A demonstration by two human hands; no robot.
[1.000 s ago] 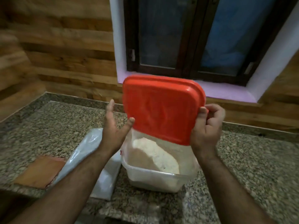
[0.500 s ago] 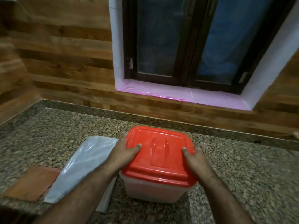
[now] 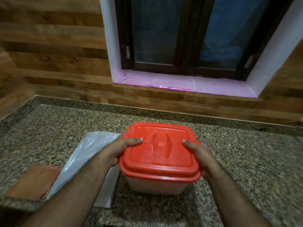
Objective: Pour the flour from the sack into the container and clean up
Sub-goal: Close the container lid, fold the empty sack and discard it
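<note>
Our left hand lies flat over the left edge of a red lid, thumb stretched across the top and the other fingers wrapped down the side out of sight, so it presses the lid but we cannot tell how firmly it grips. Our right hand mirrors it on the right edge, thumb on top, palm against the rim. Between the thumbs runs a moulded handle ridge in the middle of the lid. The lid sits level on a translucent plastic container, which stands on a speckled granite counter near its front edge. No flour is visible through the cloudy wall from here. We judge the tub to be fairly heavy if filled, with stiff but smooth, slightly slippery sides; it would be best lifted with both hands low under the rim or beneath the base, not by the lid alone, which could pop off. Just left of the container, partly under our left forearm, lies a flattened pale plastic sack; it looks limp, light and crinkly, easy to pinch by any edge. Further left, at the counter's front edge, rests a brownish flat cloth or pad; we cannot tell which. Behind the counter rises a wood-panelled wall with a dark-framed window above a pink sill.
</note>
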